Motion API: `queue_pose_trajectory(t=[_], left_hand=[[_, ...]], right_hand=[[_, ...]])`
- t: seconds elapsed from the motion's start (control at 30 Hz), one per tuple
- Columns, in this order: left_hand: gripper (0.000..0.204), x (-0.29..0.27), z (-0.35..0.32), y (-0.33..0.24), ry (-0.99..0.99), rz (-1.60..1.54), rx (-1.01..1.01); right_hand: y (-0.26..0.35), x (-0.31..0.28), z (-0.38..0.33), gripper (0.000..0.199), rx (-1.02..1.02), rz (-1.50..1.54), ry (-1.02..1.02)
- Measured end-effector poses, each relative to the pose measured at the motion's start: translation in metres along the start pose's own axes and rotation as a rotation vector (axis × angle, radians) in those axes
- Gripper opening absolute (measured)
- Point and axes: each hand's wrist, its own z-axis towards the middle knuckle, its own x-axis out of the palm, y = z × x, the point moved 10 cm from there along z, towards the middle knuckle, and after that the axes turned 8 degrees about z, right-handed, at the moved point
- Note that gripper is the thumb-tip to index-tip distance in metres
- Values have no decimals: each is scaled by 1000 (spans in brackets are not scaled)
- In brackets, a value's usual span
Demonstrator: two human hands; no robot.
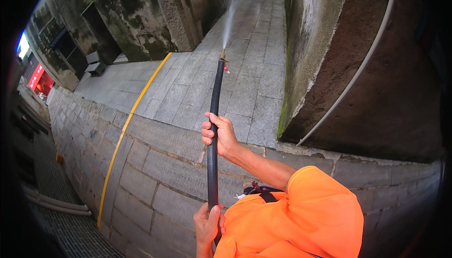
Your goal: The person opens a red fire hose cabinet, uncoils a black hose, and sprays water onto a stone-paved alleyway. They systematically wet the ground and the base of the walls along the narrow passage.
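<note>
The right hand (220, 135) closes its grip around the long black rubber hose (214, 131) mid-length; the left hand (206, 222) clasps it lower. Its brass nozzle (222, 54) sprays above grey paving. A red sign (38, 78) glows far left.

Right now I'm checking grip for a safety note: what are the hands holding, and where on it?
Both grip a black hose. The right hand holds its middle, well behind the brass nozzle; the left hand holds it lower, near the body.
</note>
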Motion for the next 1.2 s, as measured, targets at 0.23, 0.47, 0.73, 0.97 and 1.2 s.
queue_pose_trajectory(t=[0.23,0.47,0.73,0.97,1.2], left_hand=[[20,1,-3,1,-11,6,8],[20,1,-7,3,-13,3,-3],[20,0,-13,9,-35,14,-23],[21,-6,-17,22,-66,27,-51],[19,-14,-26,37,-118,1,-117]], right_hand=[[-1,0,-4,18,5,-10,-20],[-4,-2,-8,18,13,-1,-18],[-14,-18,-9,15,41,10,-53],[-35,-45,-7,15,102,34,-117],[-69,-65,-6,16,183,51,-172]])
